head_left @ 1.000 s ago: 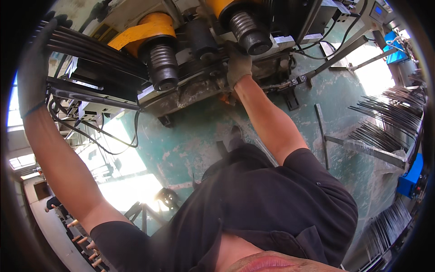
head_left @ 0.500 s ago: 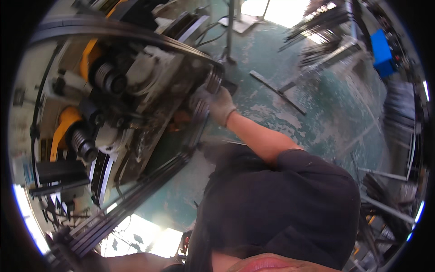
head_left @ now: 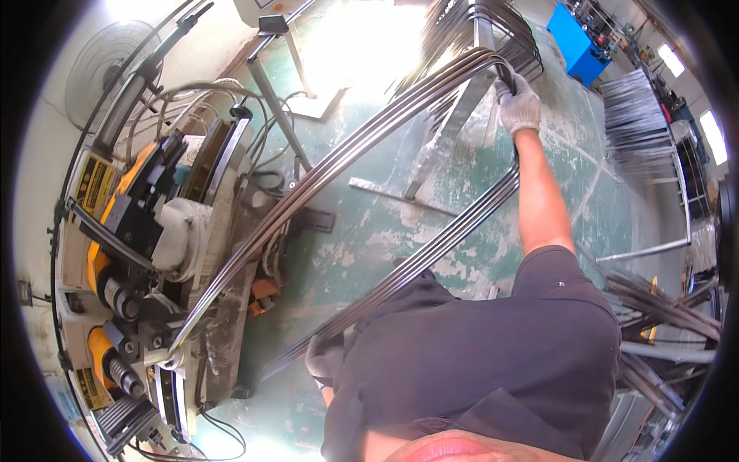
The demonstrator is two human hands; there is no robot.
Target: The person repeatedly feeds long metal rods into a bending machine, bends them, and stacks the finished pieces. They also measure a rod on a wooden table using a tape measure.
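Observation:
A bundle of several thin metal tubes (head_left: 308, 185), bent into a long U, slants across the view above the floor. My right hand (head_left: 520, 106), in a pale work glove, is wrapped round the bundle at its bend on the far right. Low beside my body, my gloved left hand (head_left: 323, 358) is closed against the nearer leg of the tubes; my torso and the tubes hide part of its fingers. The farther leg runs down to the left, its end overlapping the near part of a machine (head_left: 188, 239) with yellow-orange brackets and springs.
A rack (head_left: 481, 35) hung with bent tubes stands at the far side, with a metal bar (head_left: 396, 194) near its foot. A blue cabinet (head_left: 573, 46) is at the far right, near stacked tubes (head_left: 635, 123). More metal stock (head_left: 662, 308) lies at right. Cables hang by the machine.
The tube bundle has swung away from the machine's front, toward the right. My right hand has moved far and right with the bend; my left hand has come in closer to my body.

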